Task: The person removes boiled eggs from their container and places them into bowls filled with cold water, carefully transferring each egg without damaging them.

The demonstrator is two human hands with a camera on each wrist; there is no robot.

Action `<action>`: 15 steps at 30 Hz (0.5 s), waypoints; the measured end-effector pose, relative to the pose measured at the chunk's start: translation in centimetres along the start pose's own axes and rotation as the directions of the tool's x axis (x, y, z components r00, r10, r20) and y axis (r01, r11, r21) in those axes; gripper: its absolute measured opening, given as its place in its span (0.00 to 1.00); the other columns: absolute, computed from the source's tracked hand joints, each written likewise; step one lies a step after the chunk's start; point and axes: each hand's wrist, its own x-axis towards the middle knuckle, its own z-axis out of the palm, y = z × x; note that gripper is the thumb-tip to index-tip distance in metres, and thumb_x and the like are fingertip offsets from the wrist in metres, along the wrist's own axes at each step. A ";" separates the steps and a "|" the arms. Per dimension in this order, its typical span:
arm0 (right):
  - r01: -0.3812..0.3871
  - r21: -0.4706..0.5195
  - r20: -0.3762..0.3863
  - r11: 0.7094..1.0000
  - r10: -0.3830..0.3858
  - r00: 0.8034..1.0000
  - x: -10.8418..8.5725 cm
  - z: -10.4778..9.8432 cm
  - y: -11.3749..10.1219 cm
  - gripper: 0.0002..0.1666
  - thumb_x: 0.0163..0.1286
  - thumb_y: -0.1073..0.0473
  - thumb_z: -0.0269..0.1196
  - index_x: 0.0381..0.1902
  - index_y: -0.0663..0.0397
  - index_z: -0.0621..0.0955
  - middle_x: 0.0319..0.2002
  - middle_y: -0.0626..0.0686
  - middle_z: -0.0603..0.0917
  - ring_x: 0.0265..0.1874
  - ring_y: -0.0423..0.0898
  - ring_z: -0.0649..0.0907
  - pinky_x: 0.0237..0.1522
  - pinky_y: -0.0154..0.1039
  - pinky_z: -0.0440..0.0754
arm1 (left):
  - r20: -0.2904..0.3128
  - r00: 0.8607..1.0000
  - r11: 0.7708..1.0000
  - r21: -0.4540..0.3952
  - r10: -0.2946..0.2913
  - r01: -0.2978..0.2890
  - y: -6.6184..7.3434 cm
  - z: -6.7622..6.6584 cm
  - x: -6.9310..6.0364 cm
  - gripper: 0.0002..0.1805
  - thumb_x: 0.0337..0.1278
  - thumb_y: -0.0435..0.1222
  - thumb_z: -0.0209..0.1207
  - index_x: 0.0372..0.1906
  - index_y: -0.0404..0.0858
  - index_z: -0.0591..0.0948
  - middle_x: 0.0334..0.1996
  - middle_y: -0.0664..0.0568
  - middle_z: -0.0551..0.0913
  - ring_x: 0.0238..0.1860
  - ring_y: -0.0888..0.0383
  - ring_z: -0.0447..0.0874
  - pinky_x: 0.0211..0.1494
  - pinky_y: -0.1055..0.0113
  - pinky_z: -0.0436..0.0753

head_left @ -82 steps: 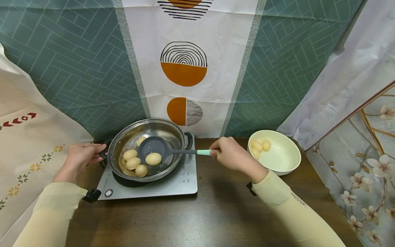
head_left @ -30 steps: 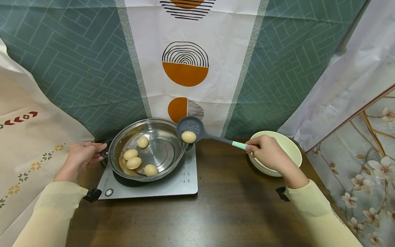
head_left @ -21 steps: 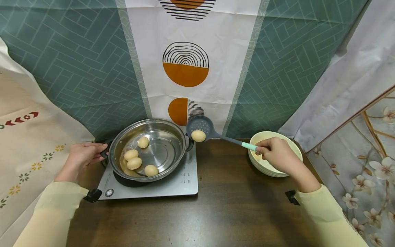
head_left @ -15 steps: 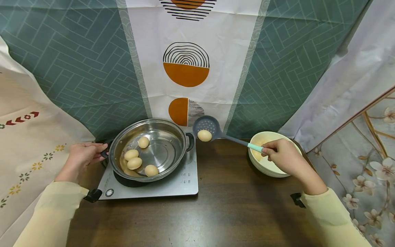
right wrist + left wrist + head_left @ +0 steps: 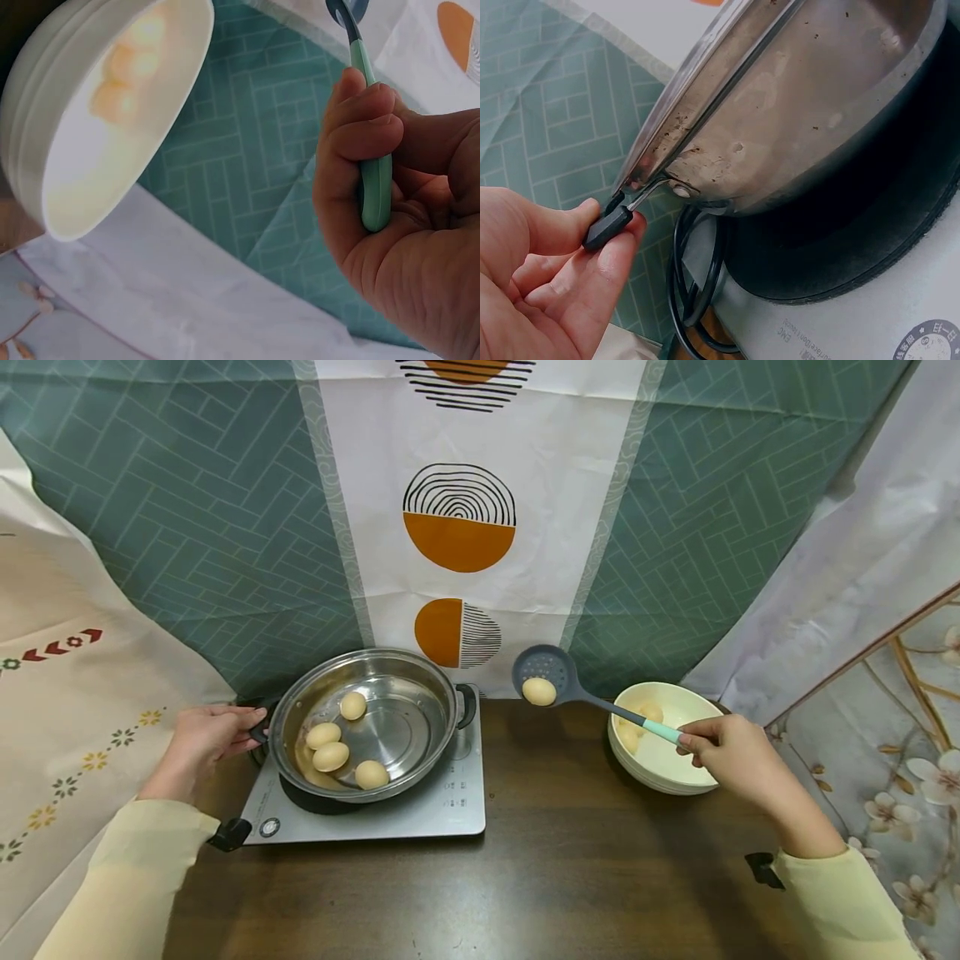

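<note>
The right hand [image 5: 738, 758] grips the mint handle [image 5: 662, 732] of a grey slotted ladle [image 5: 551, 667], which carries one egg [image 5: 538, 692] above the table between pan and bowl. In the right wrist view, fingers [image 5: 367, 139] curl round the handle. The left hand [image 5: 202, 745] pinches the black side handle of a steel pan [image 5: 405, 727]; the left wrist view shows thumb and fingers on that handle [image 5: 607, 226]. Several eggs [image 5: 331, 757] lie in shallow liquid in the pan. A cream bowl [image 5: 686, 768] below the right hand holds several eggs [image 5: 628, 739].
The pan stands on a silver induction cooker [image 5: 450, 814], with a black cable [image 5: 681, 285] beside it in the left wrist view. A brown table [image 5: 480, 893] lies under everything. Patterned cloths [image 5: 480, 527] hang behind and at both sides.
The right hand has lifted the ladle with one egg out of the pan and carried it right, past the pan's rim. The left hand stays on the pan handle.
</note>
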 end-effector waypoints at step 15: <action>-0.070 -0.041 -0.092 0.997 0.066 0.994 -1.6 -1.3 3.8 0.21 0.72 0.50 0.53 0.42 0.62 0.83 0.22 0.49 0.83 0.19 0.37 0.74 0.16 0.32 0.68 | 0.007 1.000 1.000 -0.006 0.006 -0.006 0.0 0.0 0.0 0.05 0.57 0.42 0.62 0.32 0.46 0.81 0.21 0.64 0.82 0.25 0.68 0.83 0.35 0.70 0.87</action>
